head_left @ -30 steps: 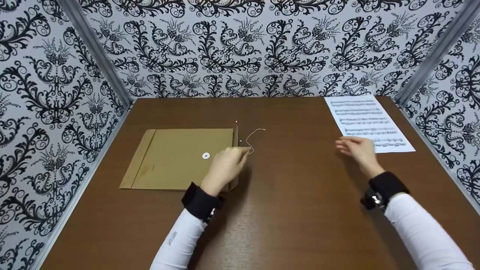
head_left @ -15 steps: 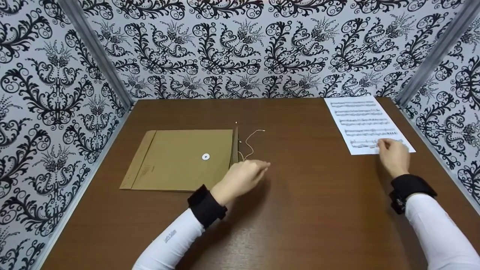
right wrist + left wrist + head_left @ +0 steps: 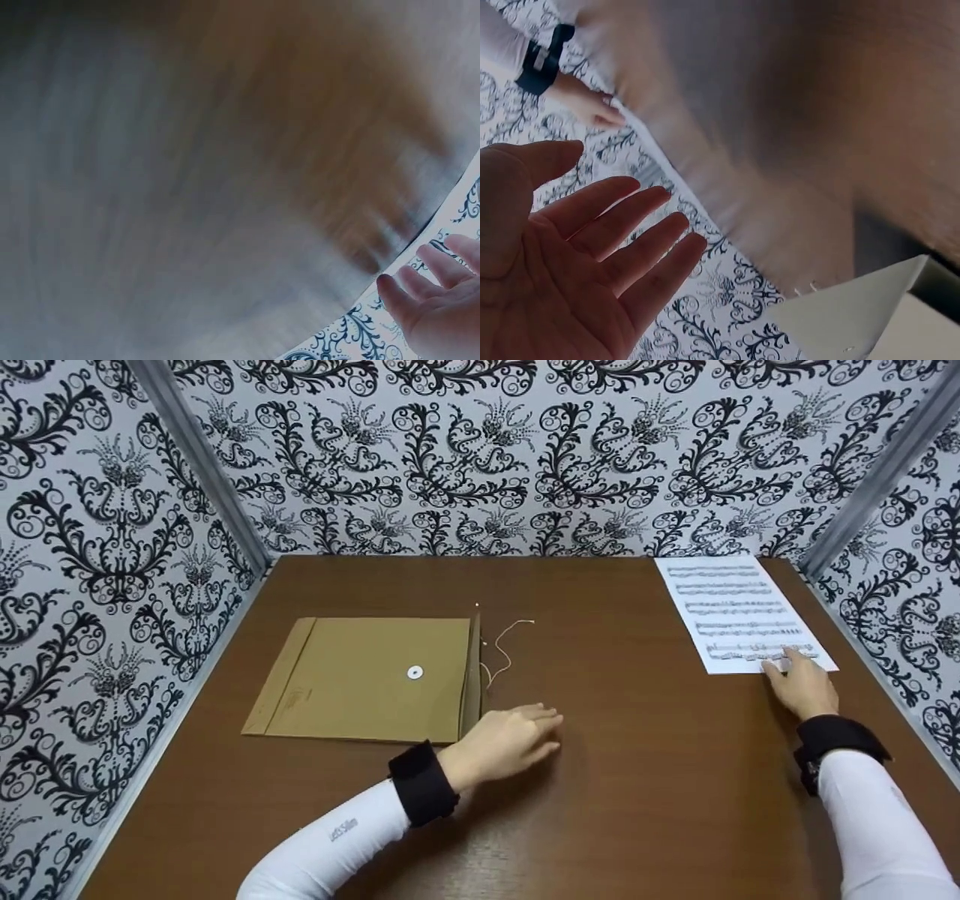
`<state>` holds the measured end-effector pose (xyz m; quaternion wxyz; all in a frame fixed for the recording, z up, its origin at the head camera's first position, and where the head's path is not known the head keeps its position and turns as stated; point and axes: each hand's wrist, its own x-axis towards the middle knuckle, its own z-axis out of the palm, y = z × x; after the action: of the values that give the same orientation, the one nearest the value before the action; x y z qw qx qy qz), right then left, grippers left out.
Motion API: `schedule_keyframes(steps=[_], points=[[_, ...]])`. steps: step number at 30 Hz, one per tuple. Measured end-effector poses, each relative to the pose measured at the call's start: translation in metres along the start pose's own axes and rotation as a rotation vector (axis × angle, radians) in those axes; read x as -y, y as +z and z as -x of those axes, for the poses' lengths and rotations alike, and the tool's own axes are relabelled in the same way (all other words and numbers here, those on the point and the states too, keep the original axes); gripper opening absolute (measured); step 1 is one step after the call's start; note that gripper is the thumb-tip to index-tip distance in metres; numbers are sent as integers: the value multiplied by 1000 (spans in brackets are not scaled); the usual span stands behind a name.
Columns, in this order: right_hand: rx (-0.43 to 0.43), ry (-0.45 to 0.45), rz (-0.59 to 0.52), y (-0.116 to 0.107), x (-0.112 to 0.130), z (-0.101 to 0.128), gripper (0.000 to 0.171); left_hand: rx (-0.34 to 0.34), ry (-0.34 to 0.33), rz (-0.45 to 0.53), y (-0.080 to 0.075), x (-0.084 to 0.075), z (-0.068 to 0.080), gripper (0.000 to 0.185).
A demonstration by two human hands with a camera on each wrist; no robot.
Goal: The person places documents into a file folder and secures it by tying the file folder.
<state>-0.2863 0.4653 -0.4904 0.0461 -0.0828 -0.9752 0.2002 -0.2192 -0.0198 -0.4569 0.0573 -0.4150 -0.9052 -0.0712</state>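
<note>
A brown card envelope (image 3: 375,682) with a white button (image 3: 415,673) lies at the left of the table, its flap end (image 3: 472,682) standing partly raised at the right. A thin string (image 3: 506,652) trails from that end. Just right of the envelope's near corner hovers my left hand (image 3: 504,744), palm down, fingers loosely extended and holding nothing; its spread fingers (image 3: 641,232) show in the left wrist view. My right hand (image 3: 804,686) is at the near edge of a sheet of printed music (image 3: 739,611), fingertips over the paper. Whether they press on it I cannot tell.
The brown wooden table (image 3: 600,780) meets patterned walls (image 3: 480,457) at the back and both sides. Grey corner posts (image 3: 199,465) rise at the back corners. The music sheet lies close to the right back corner.
My left hand has left the envelope's flap end and string, moving right and nearer, its fingers spreading. My right hand has moved right to the music sheet's near edge.
</note>
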Motion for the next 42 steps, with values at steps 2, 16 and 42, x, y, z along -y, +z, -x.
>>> schedule_keyframes(steps=[2, 16, 42], points=[[18, -16, 5, 1, -3, -1, 69, 3, 16, -8, 2, -1, 1, 42], [126, -53, 88, 1, -4, -6, 80, 92, 44, -81, 7, -1, 6, 48], [152, -78, 133, -1, -2, -2, 82, 147, 7, -95, 4, 4, 8, 58]])
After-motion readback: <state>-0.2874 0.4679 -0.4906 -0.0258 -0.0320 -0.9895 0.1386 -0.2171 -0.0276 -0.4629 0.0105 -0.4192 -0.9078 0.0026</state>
